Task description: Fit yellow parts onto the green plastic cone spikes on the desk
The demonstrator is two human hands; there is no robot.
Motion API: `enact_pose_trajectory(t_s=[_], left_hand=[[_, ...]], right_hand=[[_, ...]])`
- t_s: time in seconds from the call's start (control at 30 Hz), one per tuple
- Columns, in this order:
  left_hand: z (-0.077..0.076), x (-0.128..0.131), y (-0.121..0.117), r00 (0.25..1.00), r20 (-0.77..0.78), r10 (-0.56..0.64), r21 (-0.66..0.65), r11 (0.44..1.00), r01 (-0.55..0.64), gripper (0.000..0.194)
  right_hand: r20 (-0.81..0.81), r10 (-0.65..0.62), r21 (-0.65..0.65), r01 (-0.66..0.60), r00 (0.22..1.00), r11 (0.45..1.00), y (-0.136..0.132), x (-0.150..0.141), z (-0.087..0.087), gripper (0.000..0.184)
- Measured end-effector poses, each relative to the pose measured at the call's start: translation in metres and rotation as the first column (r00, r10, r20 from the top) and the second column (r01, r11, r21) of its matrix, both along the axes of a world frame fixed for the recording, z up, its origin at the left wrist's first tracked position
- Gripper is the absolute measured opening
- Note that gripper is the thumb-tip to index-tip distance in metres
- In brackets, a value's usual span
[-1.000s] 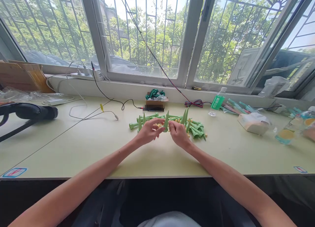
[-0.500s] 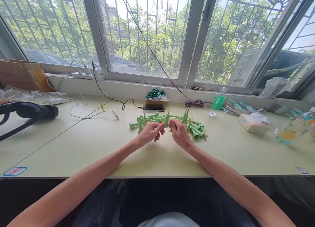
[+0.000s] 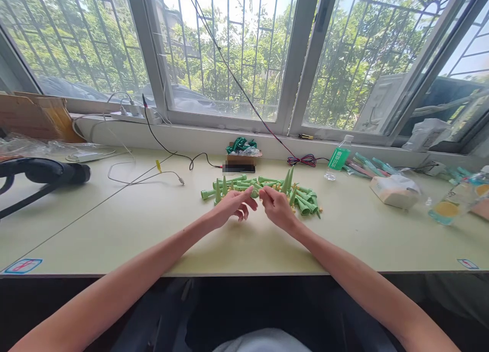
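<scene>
A small green plastic cone (image 3: 254, 193) is pinched between the thumb and fingers of my left hand (image 3: 234, 205), its round end turned towards me. Close to that end, my right hand (image 3: 278, 205) has its thumb and forefinger pressed together; what they hold, if anything, is too small to make out. Behind my hands lies a pile of green cone-shaped pieces (image 3: 307, 205), several on their sides. Two tall green cones (image 3: 287, 181) stand upright by my right hand, and another upright cone (image 3: 218, 191) is beside my left. Small yellow pieces (image 3: 321, 209) lie among them.
Behind the pile are a black device (image 3: 244, 168) and a small box with green wrapping (image 3: 243, 151). A bottle (image 3: 338, 158), a tissue pack (image 3: 395, 190) and a drink bottle (image 3: 446, 209) stand to the right. Cables (image 3: 153, 176) and a black headset (image 3: 49, 171) lie left.
The cone in my left hand has tipped from point-up to showing its round end towards me. My right hand has shifted slightly left, closer to the cone.
</scene>
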State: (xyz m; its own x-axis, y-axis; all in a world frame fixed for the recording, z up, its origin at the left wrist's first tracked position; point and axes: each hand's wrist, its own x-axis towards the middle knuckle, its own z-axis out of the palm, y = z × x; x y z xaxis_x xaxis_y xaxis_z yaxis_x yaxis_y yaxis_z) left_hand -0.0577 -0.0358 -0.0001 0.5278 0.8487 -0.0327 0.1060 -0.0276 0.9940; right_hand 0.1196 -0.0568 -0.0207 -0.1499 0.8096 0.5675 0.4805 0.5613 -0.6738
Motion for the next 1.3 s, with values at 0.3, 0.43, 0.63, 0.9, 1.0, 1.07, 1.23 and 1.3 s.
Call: enact_pose_trajectory(t_s=[0.3,0.43,0.63,0.9,1.0,1.07,1.23,1.3], left_hand=[[0.0007,-0.0022,0.0000,0.995,0.064,-0.074,0.051,0.996,0.071,0.050],[0.0011,-0.0026,-0.0018,0.999,0.004,-0.052,0.182,0.982,0.050,0.045],[-0.0023,-0.0041,-0.0033,0.996,-0.089,0.015,0.429,0.903,0.025,0.037],[-0.0043,-0.0013,-0.0034,0.990,-0.087,0.113,0.609,0.792,-0.037,0.035],[-0.0042,-0.0010,-0.0036,0.986,-0.103,0.132,0.660,0.750,-0.031,0.034],[-0.0046,-0.0012,-0.0033,0.982,-0.114,0.148,0.687,0.726,-0.029,0.035],[-0.0051,-0.0022,-0.0039,0.972,-0.140,0.191,0.750,0.661,-0.022,0.035],[-0.0044,-0.0020,-0.0050,0.967,-0.139,0.212,0.763,0.646,-0.033,0.035]], right_hand=[[-0.072,0.060,-0.065,-0.064,0.996,0.996,-0.0013,0.0006,0.0019,0.040],[-0.093,0.064,-0.087,-0.072,0.994,0.994,-0.0012,0.0005,0.0021,0.041],[-0.096,0.068,-0.106,-0.078,0.993,0.991,-0.0008,0.0005,0.0028,0.045],[-0.127,0.085,-0.123,-0.101,0.988,0.987,-0.0004,0.0009,0.0031,0.047],[-0.167,0.102,-0.122,-0.123,0.981,0.985,-0.0002,0.0006,0.0021,0.048],[-0.187,0.107,-0.123,-0.131,0.976,0.984,0.0002,0.0004,0.0013,0.049],[-0.187,0.093,-0.132,-0.119,0.978,0.984,0.0020,0.0006,-0.0007,0.052],[-0.180,0.088,-0.127,-0.112,0.980,0.986,0.0025,0.0007,-0.0013,0.052]])
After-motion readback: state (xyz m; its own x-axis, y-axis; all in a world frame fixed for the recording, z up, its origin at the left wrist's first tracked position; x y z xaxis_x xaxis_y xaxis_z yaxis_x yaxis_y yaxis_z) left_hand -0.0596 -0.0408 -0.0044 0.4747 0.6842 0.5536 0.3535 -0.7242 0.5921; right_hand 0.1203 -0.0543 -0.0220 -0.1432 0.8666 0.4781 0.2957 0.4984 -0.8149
